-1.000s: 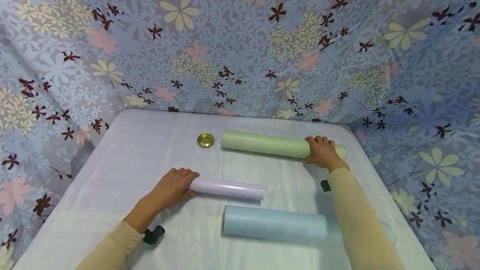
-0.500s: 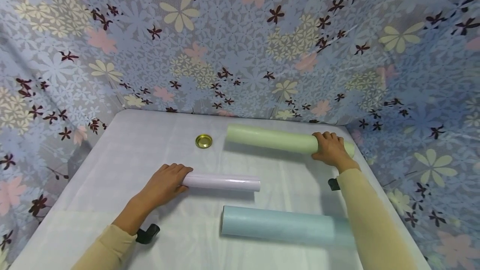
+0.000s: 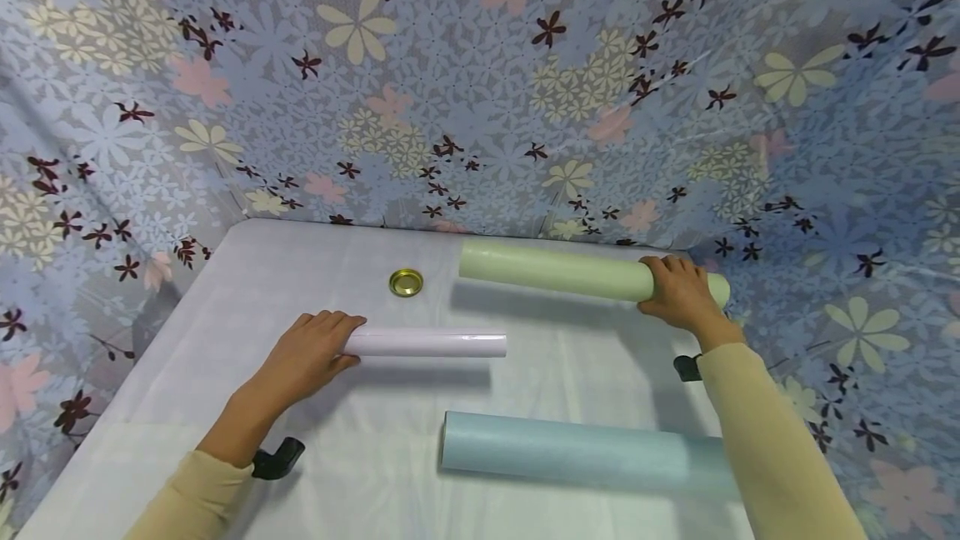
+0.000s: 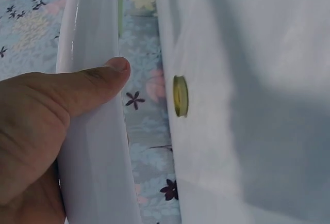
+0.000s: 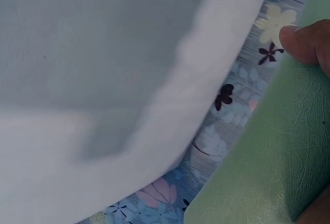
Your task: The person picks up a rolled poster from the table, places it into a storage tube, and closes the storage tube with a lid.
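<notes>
A glossy white-lilac roll (image 3: 431,343) is gripped near its left end by my left hand (image 3: 311,354), and its shadow falls on the table below it. In the left wrist view the thumb (image 4: 105,79) lies across the roll's smooth surface. My right hand (image 3: 684,294) grips a thicker pale green roll (image 3: 555,269) close to its right end, also raised over the table. The right wrist view shows that green roll's (image 5: 268,152) creased, leathery surface with the thumb on it. A light blue roll (image 3: 577,452) lies at the front, its right end hidden behind my right sleeve.
A small round gold lid (image 3: 406,282) lies toward the back of the white-covered table (image 3: 300,273). Floral fabric (image 3: 450,107) hangs behind the table and along its sides. Black wrist-camera mounts (image 3: 278,458) stick out from both wrists.
Both hands have lifted their rolls off the table. The white-lilac roll has moved up and left; the green roll has moved up and right. The blue roll and the lid stay put.
</notes>
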{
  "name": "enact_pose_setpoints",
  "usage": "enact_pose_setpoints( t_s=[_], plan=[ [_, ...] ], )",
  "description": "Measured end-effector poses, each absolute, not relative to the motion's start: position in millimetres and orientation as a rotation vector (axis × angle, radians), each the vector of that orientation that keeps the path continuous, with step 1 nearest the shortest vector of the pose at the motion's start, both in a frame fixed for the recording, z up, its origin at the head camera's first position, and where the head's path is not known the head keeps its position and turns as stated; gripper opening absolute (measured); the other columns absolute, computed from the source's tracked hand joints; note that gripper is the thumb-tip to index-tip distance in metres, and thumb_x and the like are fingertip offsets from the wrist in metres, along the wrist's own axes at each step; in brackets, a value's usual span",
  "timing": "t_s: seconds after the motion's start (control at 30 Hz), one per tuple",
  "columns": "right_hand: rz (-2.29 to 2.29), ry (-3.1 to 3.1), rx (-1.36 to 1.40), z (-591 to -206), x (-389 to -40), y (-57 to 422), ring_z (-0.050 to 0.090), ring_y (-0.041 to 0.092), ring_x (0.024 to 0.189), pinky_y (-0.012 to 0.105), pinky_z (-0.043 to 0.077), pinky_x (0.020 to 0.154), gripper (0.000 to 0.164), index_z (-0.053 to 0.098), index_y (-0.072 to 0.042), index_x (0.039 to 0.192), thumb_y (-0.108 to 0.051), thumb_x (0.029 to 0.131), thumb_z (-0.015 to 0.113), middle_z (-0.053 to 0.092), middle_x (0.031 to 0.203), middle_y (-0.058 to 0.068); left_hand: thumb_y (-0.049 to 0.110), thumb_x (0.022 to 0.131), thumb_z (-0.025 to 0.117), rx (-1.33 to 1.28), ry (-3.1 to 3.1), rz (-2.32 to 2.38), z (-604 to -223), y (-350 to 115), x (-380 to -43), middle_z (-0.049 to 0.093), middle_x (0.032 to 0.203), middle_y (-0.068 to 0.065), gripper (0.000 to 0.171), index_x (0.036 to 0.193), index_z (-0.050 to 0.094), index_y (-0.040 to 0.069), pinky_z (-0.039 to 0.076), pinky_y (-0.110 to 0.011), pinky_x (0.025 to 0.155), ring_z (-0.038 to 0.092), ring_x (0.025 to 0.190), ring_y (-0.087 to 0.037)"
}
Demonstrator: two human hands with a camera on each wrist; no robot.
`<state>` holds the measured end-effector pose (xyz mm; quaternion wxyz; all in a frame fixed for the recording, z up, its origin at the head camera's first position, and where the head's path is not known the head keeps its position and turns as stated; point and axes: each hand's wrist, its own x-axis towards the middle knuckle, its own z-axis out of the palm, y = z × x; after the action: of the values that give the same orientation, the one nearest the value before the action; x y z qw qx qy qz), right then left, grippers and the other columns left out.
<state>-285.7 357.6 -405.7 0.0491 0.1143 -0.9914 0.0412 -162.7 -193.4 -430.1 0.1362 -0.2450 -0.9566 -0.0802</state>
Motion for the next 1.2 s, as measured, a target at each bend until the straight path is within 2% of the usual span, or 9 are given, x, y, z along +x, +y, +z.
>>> enact_pose_setpoints(
  t_s=[0.27,0.5,1.2],
  plan=[
    [0.157,-2.927,0.377,-398.8,-269.4,367.8,0.035,0.049,0.118,0.067,0.022,0.098,0.077,0.040,-0.009,0.135,-0.024,0.070,0.080,0.045,0.126,0.027,0.029,0.076,0.078,-0.646,-2.796,-0.231,-415.4,-207.1,-158.2,0.064,0.116,-0.011,0.057,0.124,0.056,0.007,0.045,-0.047,0.088,0.059,0.106,-0.029],
    [0.169,-2.880,0.382,-393.2,-254.8,376.5,0.033,0.050,0.119,0.065,0.024,0.092,0.076,0.041,-0.009,0.133,-0.021,0.069,0.081,0.045,0.125,0.027,0.025,0.075,0.079,-0.571,-2.787,-0.246,-403.9,-224.0,-156.7,0.064,0.115,-0.014,0.058,0.124,0.055,0.005,0.044,-0.049,0.086,0.059,0.105,-0.032],
    [0.145,-2.755,0.443,-392.2,-224.2,383.2,0.039,0.047,0.112,0.064,0.027,0.087,0.077,0.045,-0.010,0.128,-0.019,0.062,0.085,0.048,0.118,0.024,0.021,0.074,0.079,-0.512,-2.728,-0.250,-388.7,-246.2,-157.7,0.064,0.115,-0.016,0.059,0.124,0.054,0.004,0.043,-0.051,0.082,0.058,0.105,-0.035]
  ],
)
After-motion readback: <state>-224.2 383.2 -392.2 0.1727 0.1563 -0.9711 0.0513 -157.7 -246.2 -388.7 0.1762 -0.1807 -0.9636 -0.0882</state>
